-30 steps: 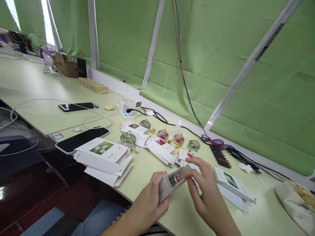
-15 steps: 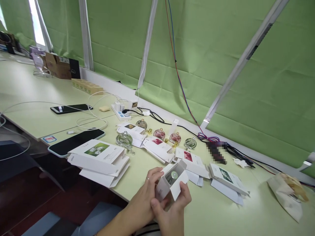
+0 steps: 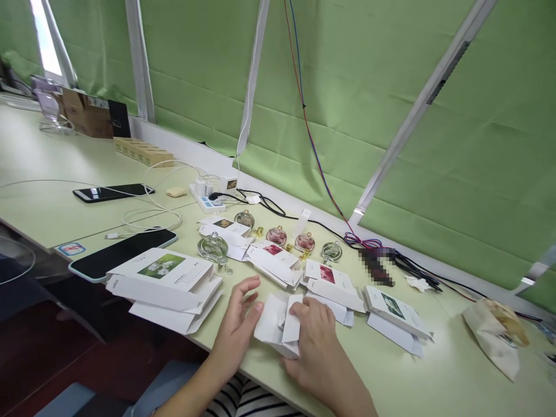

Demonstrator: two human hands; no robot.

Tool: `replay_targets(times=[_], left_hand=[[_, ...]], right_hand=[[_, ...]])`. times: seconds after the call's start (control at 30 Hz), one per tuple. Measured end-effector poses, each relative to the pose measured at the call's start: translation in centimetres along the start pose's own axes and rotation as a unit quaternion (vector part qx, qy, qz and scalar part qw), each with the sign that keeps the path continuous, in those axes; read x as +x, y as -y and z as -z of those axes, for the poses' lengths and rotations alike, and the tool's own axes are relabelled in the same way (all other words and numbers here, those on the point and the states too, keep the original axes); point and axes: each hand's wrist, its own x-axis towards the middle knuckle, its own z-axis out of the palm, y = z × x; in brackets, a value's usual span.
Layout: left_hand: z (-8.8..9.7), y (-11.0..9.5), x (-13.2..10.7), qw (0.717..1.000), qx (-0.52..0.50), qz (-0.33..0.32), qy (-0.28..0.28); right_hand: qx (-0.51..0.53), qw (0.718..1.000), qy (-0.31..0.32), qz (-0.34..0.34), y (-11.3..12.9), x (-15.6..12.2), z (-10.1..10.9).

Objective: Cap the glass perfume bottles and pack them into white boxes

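Observation:
My right hand (image 3: 319,341) grips an opened white cardboard box (image 3: 271,321) at the table's front edge, its flaps sticking out. The box's inside is mostly hidden by flaps and fingers. Left of the box, my left hand (image 3: 237,324) is open, fingers apart and curved, holding nothing. Beyond my hands lie more opened white boxes, one with a pink flower picture (image 3: 273,260) and another with a green picture (image 3: 397,313). Behind them sit round glass bottles: a green one (image 3: 212,248), a pink one (image 3: 304,242) and a smaller green one (image 3: 332,251).
A large flat white box (image 3: 165,272) lies at the left front beside a phone (image 3: 124,252); a second phone (image 3: 113,192) is behind. A power strip (image 3: 206,200) and black cables (image 3: 417,272) run along the wall. A cloth bag (image 3: 493,336) rests at the right.
My left hand has let go of the box and moved left. The box has been lowered and turned, now only in my right hand. The view has shifted slightly.

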Motion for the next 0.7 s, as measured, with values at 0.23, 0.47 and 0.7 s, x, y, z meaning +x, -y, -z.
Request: replay_targets(times=[0.23, 0.47, 0.7], left_hand=[[0.4, -2.7, 0.0, 0.956, 0.181, 0.046, 0.225], [0.1, -3.4, 0.7, 0.891, 0.340, -0.041, 0.299], [1.3, -1.7, 1.1, 0.953, 0.194, 0.015, 0.230]], right_hand=[[0.056, 0.996, 0.064, -0.040, 0.0, -0.4, 0.2], [0.051, 0.993, 0.111, -0.006, 0.0, -0.2, 0.4], [0.069, 0.992, 0.085, -0.062, -2.5, -2.0, 0.5]])
